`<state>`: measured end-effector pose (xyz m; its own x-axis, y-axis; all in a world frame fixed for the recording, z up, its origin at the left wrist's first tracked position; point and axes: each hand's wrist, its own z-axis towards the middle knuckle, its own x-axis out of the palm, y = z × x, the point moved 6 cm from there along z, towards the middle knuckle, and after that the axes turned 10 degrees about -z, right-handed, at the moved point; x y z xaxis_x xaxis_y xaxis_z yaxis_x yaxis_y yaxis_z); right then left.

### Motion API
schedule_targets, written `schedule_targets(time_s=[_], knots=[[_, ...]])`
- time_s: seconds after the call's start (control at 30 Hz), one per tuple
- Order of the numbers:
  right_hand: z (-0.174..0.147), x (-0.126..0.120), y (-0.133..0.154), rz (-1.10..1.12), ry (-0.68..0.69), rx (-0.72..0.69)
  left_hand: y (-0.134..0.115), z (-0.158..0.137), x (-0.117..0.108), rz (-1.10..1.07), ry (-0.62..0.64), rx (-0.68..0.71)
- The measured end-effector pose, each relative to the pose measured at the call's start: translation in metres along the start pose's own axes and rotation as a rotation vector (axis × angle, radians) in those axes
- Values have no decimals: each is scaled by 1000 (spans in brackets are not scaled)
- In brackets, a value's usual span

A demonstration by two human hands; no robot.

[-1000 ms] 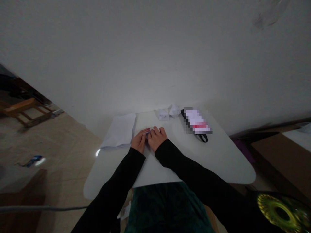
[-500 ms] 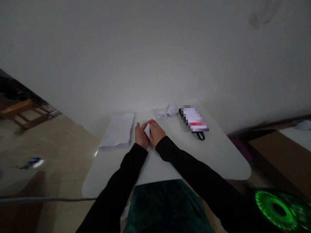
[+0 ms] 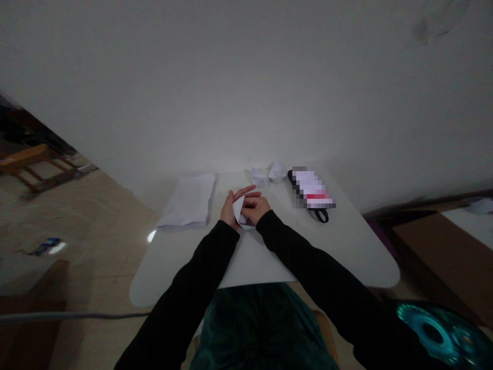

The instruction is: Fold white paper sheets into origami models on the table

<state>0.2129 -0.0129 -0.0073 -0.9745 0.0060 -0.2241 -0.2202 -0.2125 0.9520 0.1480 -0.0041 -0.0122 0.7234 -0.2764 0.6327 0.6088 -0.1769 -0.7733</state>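
A folded piece of white paper (image 3: 238,206) is held over the white table (image 3: 308,257), opened out like a small pocket. My left hand (image 3: 228,213) cups it from the left side, thumb up and long fingers reaching over behind it. From the right, my right hand (image 3: 260,207) has its fingers bent into the paper's opening, pinching at its inner part. The exact fold under those fingertips is hidden. Left of my hands lies a stack of white paper sheets (image 3: 188,200). Behind them sit two folded white paper shapes (image 3: 260,177), side by side near the wall.
A blurred-out flat item with a black edge (image 3: 313,189) and a black loop strap (image 3: 322,216) lies at the right of the table. A pale wall (image 3: 246,92) rises behind. A glowing teal ring (image 3: 427,331) is at lower right, a wooden stool (image 3: 31,159) far left.
My hands have moved apart slightly and the paper between them has opened up. My right fingers now reach inside it. The glowing ring has turned from green to teal.
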Motion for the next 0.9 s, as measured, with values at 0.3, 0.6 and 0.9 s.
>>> schedule_targets(time_s=[0.3, 0.6, 0.9], knots=[[10, -20, 3, -235, -296, -78, -24, -16, 0, 634, -295, 403], [11, -44, -8, -182, -438, -29, -21, -28, 19, 1131, -109, 656], [11, -32, -24, 59, -379, -16, -21, -28, 14, 1344, -96, 678]])
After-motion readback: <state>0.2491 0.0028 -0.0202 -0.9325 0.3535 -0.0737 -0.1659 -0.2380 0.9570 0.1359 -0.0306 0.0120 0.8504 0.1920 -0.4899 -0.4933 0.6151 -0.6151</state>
